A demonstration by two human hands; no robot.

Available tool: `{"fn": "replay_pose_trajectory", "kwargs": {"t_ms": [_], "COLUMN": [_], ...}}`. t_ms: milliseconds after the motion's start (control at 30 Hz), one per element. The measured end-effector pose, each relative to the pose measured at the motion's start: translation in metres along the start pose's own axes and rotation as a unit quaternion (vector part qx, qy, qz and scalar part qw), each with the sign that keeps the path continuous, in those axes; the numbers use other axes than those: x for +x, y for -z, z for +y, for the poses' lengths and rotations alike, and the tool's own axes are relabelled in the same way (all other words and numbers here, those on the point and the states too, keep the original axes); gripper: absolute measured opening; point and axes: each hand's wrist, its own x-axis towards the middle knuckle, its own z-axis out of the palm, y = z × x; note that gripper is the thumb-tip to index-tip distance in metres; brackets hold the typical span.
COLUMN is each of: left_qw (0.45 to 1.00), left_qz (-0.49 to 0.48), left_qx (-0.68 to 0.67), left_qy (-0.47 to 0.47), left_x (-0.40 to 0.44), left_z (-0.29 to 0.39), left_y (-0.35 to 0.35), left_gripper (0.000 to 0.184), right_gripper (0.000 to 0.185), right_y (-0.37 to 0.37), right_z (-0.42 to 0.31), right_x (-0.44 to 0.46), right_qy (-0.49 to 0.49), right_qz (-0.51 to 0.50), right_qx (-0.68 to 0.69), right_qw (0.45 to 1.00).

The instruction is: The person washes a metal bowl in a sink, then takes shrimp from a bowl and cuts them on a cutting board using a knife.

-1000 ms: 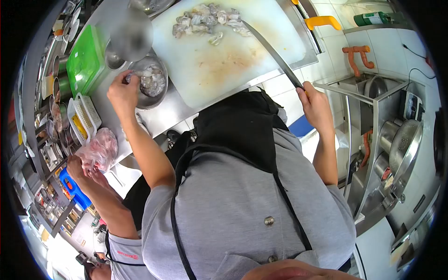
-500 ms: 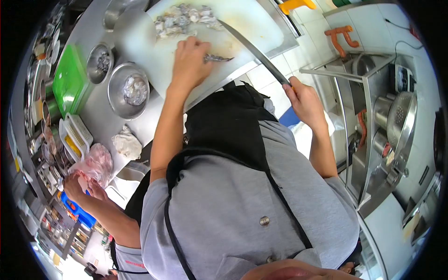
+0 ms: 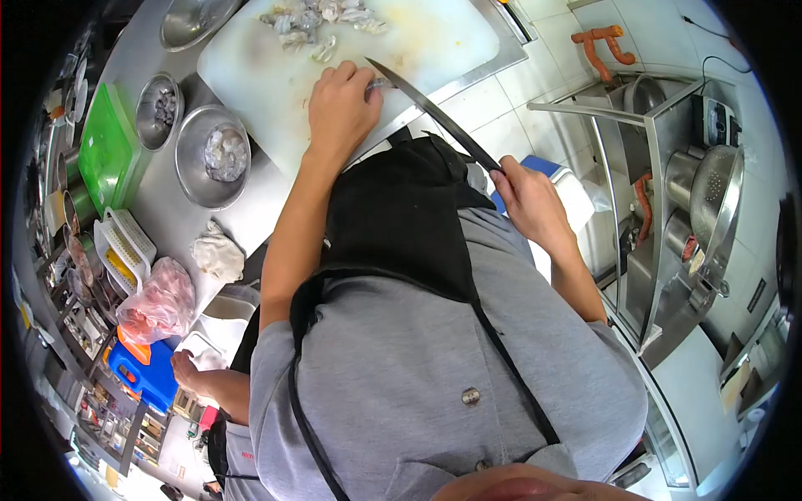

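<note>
My left hand [image 3: 343, 110] is closed on a greyish shrimp [image 3: 382, 83] pressed to the white cutting board [image 3: 251, 75]. Only the shrimp's end shows beyond my fingers. In my right hand [image 3: 533, 203] is the dark handle of a long knife [image 3: 434, 112]. Its blade reaches over the board's near edge, the tip just past the shrimp; whether it touches cannot be made out. Farther up the board lies a pile of shrimp pieces [image 3: 317, 21]. Left of the board, one steel bowl [image 3: 191, 177] contains pale shrimp, and a smaller bowl [image 3: 144, 134] contains small grey bits.
A larger steel bowl [image 3: 188, 25] stands at the upper left. Leftward are a green board [image 3: 109, 159], a white basket [image 3: 138, 238], a crumpled cloth [image 3: 219, 253] and a plastic bag [image 3: 159, 301]. A co-worker's hand [image 3: 192, 374] is lower left. A metal rack [image 3: 656, 217] stands right.
My left hand's shrimp now sits nearer the knife, whose blade has come left and down toward it. The co-worker's hands have left the plastic bag. The whole view has shifted slightly.
</note>
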Motion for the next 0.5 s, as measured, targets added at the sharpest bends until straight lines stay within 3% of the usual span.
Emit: {"fn": "replay_pose_trajectory", "kwargs": {"t_ms": [200,500], "left_qw": [0.996,0.997], "left_qz": [0.067,0.066], "left_qx": [-0.004,-0.024], "left_qy": [0.06,0.025], "left_x": [-0.004,-0.008], "left_z": [0.004,-0.005], "left_y": [-0.008,-0.009], "left_gripper": [0.018,0.017], "right_gripper": [0.021,0.014], "right_y": [-0.002,-0.01], "right_z": [-0.003,-0.012], "right_x": [0.0,0.007], "right_qy": [0.001,0.034], "right_qz": [0.019,0.019], "right_qx": [-0.021,-0.103], "right_qw": [1.0,0.994]}}
